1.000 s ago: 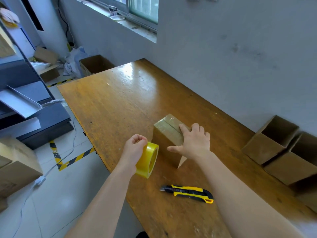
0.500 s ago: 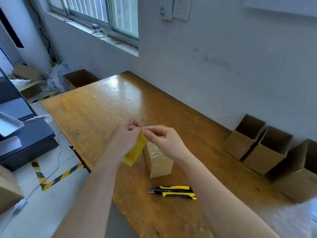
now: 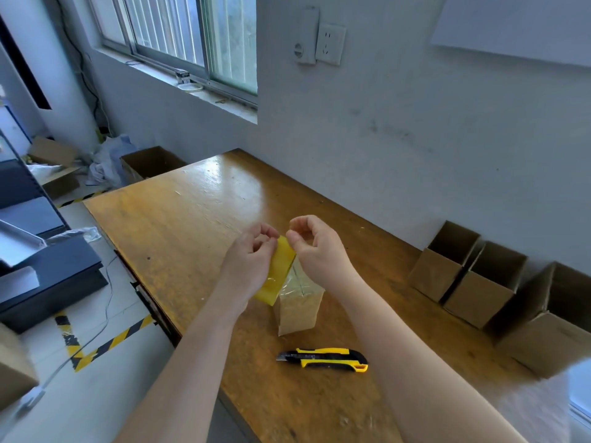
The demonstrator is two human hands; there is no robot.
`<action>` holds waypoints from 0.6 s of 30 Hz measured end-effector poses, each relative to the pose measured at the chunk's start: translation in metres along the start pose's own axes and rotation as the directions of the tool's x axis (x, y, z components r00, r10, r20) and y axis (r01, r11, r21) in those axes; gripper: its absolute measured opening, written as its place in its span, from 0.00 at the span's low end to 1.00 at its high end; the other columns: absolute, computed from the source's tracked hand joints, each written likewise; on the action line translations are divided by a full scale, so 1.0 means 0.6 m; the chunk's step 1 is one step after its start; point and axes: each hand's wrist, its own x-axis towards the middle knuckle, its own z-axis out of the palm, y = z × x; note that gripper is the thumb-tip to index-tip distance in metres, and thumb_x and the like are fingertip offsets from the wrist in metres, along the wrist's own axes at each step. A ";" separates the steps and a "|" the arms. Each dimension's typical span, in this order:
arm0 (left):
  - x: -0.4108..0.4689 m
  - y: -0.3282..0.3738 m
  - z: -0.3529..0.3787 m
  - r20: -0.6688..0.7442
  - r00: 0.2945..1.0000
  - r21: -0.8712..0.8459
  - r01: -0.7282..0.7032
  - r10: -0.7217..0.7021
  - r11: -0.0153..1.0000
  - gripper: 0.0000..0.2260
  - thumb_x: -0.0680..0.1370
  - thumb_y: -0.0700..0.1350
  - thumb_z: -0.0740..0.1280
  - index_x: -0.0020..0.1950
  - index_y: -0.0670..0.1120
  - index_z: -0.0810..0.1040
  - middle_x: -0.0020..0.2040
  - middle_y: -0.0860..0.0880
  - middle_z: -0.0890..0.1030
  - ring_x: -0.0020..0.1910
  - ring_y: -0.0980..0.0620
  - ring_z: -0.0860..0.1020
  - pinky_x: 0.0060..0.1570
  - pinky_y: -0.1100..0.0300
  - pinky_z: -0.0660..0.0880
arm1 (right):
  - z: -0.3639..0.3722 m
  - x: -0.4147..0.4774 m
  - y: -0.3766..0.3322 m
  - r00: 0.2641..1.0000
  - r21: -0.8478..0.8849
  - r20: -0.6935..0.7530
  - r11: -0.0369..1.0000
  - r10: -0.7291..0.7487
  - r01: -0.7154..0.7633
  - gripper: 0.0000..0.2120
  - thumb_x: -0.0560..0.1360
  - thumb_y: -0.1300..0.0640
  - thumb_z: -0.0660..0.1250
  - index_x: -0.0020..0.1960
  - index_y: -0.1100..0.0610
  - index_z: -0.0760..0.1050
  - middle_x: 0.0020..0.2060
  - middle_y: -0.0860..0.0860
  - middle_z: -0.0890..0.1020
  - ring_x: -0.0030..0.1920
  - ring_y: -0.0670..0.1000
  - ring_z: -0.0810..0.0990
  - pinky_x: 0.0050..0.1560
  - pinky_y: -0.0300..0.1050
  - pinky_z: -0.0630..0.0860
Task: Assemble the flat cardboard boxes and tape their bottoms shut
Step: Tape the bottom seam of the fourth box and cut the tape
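A small cardboard box (image 3: 299, 306) stands on the wooden table (image 3: 198, 225) with clear tape over its top face. Above it my left hand (image 3: 251, 260) grips a yellow roll of tape (image 3: 277, 271), held edge-on. My right hand (image 3: 311, 247) is just to the right of the roll, its fingers curled and its thumb and fingertips pinched at the tape's loose end. Part of the roll is hidden behind my left hand.
A yellow and black utility knife (image 3: 323, 359) lies on the table in front of the box. Three open cardboard boxes (image 3: 470, 276) stand along the wall at the right. Another open box (image 3: 150, 163) sits past the table's far end. A dark shelf unit (image 3: 48, 276) stands at the left.
My right hand left the top of the box and came to the roll. My left hand lifted the roll above the box. The view tilted up toward the wall and window.
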 end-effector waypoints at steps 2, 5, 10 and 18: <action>-0.003 0.000 0.000 -0.011 1.000 -0.008 -0.003 0.003 1.000 0.08 0.81 0.44 0.61 0.44 0.54 0.76 0.41 0.46 0.81 0.40 0.49 0.76 0.41 0.50 0.73 | -0.006 -0.001 0.000 0.999 -0.066 0.052 0.998 0.005 -0.001 0.06 0.77 0.54 0.67 0.53 0.53 0.80 0.46 0.47 0.82 0.48 0.47 0.79 0.52 0.48 0.79; -0.007 -0.001 0.001 -0.009 1.000 0.024 -0.015 0.016 1.000 0.09 0.81 0.45 0.60 0.44 0.55 0.75 0.41 0.46 0.80 0.41 0.49 0.76 0.42 0.50 0.74 | -0.009 -0.005 0.000 0.999 -0.024 0.035 1.000 0.018 -0.017 0.02 0.75 0.55 0.71 0.45 0.52 0.82 0.40 0.46 0.83 0.43 0.47 0.80 0.48 0.50 0.80; -0.012 0.000 0.006 0.017 0.999 0.020 -0.034 0.034 0.999 0.09 0.82 0.45 0.60 0.45 0.57 0.74 0.40 0.48 0.79 0.40 0.51 0.75 0.39 0.54 0.72 | 0.000 -0.009 -0.008 0.994 -0.220 -0.036 0.971 -0.102 0.091 0.04 0.77 0.57 0.67 0.44 0.53 0.76 0.41 0.46 0.77 0.41 0.46 0.74 0.42 0.44 0.75; -0.014 0.022 0.012 0.095 0.988 -0.255 0.144 -0.124 0.956 0.10 0.83 0.46 0.60 0.55 0.59 0.79 0.54 0.49 0.82 0.52 0.49 0.80 0.49 0.52 0.79 | -0.002 -0.025 -0.024 0.909 -0.476 -0.109 0.824 -0.403 0.308 0.03 0.79 0.58 0.64 0.48 0.57 0.76 0.43 0.50 0.76 0.40 0.49 0.74 0.37 0.45 0.75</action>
